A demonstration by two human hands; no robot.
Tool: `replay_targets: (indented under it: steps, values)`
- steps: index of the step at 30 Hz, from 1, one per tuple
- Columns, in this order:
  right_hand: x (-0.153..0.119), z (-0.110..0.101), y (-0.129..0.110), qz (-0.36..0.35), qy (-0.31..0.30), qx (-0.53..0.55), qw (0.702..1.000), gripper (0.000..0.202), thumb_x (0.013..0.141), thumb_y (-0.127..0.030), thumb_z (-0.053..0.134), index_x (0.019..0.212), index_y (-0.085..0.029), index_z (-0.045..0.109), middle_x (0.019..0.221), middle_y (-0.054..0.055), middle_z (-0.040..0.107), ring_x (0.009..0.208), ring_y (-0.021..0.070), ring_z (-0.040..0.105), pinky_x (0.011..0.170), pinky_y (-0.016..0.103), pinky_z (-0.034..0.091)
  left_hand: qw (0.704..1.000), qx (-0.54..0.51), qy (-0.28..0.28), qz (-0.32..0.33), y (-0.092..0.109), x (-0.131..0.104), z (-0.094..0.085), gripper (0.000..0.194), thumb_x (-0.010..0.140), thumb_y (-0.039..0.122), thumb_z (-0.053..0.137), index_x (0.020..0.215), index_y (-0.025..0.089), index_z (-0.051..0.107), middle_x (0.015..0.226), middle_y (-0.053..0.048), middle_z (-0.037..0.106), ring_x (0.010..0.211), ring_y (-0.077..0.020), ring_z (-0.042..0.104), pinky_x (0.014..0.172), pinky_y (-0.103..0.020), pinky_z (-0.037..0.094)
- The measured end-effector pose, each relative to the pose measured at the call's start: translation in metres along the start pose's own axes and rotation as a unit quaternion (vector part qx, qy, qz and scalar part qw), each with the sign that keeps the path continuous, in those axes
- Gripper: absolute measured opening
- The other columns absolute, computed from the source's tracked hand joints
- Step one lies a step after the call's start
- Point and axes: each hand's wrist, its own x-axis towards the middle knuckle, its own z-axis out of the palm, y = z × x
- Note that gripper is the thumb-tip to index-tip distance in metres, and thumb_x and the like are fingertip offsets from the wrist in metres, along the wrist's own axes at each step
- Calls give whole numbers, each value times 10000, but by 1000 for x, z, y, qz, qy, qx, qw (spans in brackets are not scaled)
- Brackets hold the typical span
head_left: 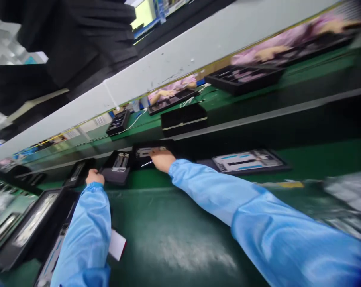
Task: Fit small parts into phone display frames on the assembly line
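Observation:
My left hand [95,177] is closed, between a black tray with a phone-sized metal frame [77,174] and a dark tray [115,177] carrying another metal frame [120,162]. Whether it grips a tray edge cannot be made out. My right hand [162,158] reaches over a further black tray [136,150], its fingers closed above a silvery frame [145,152]. A thin, pointed metal tool [147,163] sticks out to the left below those fingers. Motion blur hides its exact kind.
A dark tray with a blue-striped frame [248,161] lies right of my right hand. More trays [180,119] stand on the raised green shelf. Co-workers in pink sleeves [174,86] work behind the grey beam [180,63]. A white card [117,244] lies beside my left sleeve.

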Motion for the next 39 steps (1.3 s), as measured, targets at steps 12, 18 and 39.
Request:
replay_targets:
  steps: [12,18,39]
  values:
    - [-56,-112,2,46,69,41,996,355,1107,-384,667,1145,-62,812,1191,177,823,1134,248,786,1037,388,597,985,-105,127,-57,-83,-62,-121,307,919,309,664,1194,233,778,912,-10,798,950,-255,771,927,-368,650]
    - [-257,-256,94,190,154,0,970,828,1090,-488,185,1151,92,772,1081,106,813,918,133,773,820,325,469,927,-268,-208,160,-81,-132,-23,363,888,441,712,1147,205,804,1038,-50,826,914,-250,754,830,-348,627]
    - [-422,-125,156,310,-54,-106,943,381,1085,-459,686,849,-161,714,736,20,663,637,130,591,678,307,494,834,-229,-311,394,-27,-273,134,367,981,57,521,1111,258,799,1152,-73,744,1135,-235,730,1088,-426,577]
